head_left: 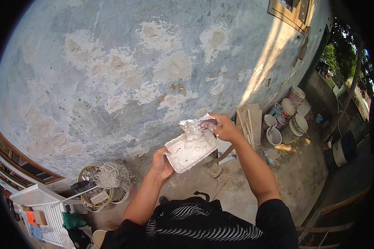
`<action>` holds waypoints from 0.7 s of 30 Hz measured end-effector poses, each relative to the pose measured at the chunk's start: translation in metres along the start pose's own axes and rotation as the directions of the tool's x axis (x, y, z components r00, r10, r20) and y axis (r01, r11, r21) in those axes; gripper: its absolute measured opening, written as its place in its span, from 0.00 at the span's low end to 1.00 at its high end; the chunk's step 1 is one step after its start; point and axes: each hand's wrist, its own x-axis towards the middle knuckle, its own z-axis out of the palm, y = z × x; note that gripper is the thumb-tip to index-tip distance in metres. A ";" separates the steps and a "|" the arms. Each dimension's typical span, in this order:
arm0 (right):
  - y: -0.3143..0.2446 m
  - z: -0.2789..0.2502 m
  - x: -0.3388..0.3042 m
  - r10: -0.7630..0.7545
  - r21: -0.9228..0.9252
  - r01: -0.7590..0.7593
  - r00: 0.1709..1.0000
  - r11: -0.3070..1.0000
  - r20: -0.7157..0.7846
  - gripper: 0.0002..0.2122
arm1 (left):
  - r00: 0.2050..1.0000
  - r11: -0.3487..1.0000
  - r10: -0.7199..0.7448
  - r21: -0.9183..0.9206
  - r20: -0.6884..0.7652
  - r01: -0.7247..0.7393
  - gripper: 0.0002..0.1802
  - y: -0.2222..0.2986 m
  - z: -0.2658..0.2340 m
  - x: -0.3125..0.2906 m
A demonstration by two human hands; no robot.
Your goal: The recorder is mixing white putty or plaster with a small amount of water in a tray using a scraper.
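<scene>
My left hand (pixel 162 164) grips a shallow rectangular tub (pixel 184 169) by its left end, thumb over the rim. White wall putty (pixel 189 150) lies thick and lumpy inside it. Over the tub's far right side, my right hand (pixel 221 127) is closed round a putty knife (pixel 194 125) so coated in putty that its blade edge cannot be made out. Putty hangs from the knife down to the mass in the tub. White smears mark the fingers of my right hand. Ahead stands a blue-grey wall (pixel 124 45) with rough whitish patches.
At the lower left, a round basket (pixel 87 203) holds a bundle of pale cord (pixel 112 176), near a white slatted panel (pixel 39 207). Several paint buckets (pixel 274 136) and wooden boards (pixel 249 120) stand along the wall at right. A dark drum (pixel 340 151) is farther right.
</scene>
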 end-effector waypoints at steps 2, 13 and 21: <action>-0.015 0.008 0.004 -0.012 -0.040 0.012 1.000 0.999 0.021 0.10 | 0.999 0.999 -0.034 0.014 0.014 0.034 0.40 0.006 -0.003 0.004; -0.041 0.045 0.027 0.028 -0.064 -0.027 0.999 0.998 0.017 0.10 | 0.992 0.996 -0.070 -0.049 0.108 0.076 0.38 0.038 -0.020 0.015; -0.034 0.056 0.023 0.046 -0.011 -0.048 0.985 0.999 -0.165 0.10 | 0.992 0.993 -0.016 -0.115 0.121 0.030 0.38 0.049 -0.025 0.014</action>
